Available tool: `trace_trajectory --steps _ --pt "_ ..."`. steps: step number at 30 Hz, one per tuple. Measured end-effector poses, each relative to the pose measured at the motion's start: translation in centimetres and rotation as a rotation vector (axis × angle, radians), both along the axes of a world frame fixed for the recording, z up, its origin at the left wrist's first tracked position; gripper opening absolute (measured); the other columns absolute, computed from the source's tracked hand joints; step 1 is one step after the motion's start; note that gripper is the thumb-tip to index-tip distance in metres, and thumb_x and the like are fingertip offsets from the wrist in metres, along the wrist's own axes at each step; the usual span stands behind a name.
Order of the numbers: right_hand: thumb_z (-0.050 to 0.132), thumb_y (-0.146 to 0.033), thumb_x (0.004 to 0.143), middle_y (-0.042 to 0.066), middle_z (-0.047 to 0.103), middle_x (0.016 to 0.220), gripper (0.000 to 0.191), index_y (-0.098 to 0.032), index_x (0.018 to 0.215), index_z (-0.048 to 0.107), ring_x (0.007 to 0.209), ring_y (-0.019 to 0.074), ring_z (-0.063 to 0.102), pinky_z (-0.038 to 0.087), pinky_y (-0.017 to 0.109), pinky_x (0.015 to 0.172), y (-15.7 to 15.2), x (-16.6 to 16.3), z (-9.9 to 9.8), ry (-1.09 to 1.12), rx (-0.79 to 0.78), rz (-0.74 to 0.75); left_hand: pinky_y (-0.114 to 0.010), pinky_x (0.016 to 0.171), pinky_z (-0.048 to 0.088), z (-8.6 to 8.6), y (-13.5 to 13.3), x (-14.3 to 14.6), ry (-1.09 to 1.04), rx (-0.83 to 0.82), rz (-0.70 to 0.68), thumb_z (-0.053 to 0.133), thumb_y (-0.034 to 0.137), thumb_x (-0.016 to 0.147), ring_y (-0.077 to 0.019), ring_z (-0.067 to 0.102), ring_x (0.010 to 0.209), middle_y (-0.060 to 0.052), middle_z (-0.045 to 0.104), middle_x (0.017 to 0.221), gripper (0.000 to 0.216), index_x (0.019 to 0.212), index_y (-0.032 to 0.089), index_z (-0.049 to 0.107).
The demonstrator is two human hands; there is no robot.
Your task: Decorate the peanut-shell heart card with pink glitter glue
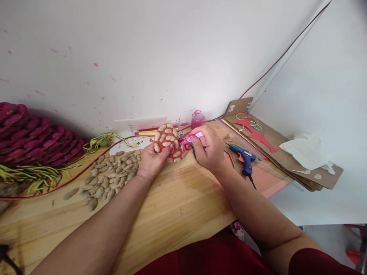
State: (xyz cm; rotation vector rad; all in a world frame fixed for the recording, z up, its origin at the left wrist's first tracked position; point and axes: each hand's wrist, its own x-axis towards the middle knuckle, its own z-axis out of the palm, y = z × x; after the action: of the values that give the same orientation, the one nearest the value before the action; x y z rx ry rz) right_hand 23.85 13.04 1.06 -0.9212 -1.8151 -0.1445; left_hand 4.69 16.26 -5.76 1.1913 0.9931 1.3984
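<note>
Head view: the red round piece (169, 147), studded with pale peanut shells, sat tilted over the far middle of the pale wooden desk (177, 206). The left hand (151, 159) clasped its lower left edge, and the right hand (209, 149) pinched a small pink piece (195, 136) at its right rim. A loose heap of tan peanut shells (111, 172) lay just left. A blue-and-orange glue gun (243, 156) lay near on the right.
</note>
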Motion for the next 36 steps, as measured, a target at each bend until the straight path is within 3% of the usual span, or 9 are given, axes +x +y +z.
trace_trajectory --steps 29,36 --pt "0.055 -0.028 0.105 0.004 0.074 0.089 0.013 -0.023 0.097 0.064 0.084 0.0201 0.065 0.048 0.037 0.079 0.3 0.3 0.0 0.042 -0.012 -0.059 -0.042 0.091 0.063 -1.2 0.7 -0.3 -0.050 -0.006 -0.019 0.093 0.053 0.068 -0.0269 0.079 0.090 -0.010 0.084 0.105 0.050 0.100 0.017 0.081" --pt "0.055 -0.027 0.104 0.005 0.077 0.096 0.012 -0.023 0.099 0.064 0.090 0.0207 0.067 0.049 0.038 0.085 -0.1 0.0 0.0 -0.033 -0.049 0.037 -0.040 0.083 0.065 -0.1 0.2 -0.1 -0.072 -0.029 0.006 0.094 0.052 0.064 -0.0265 0.078 0.084 -0.010 0.084 0.098 0.049 0.095 0.017 0.080"
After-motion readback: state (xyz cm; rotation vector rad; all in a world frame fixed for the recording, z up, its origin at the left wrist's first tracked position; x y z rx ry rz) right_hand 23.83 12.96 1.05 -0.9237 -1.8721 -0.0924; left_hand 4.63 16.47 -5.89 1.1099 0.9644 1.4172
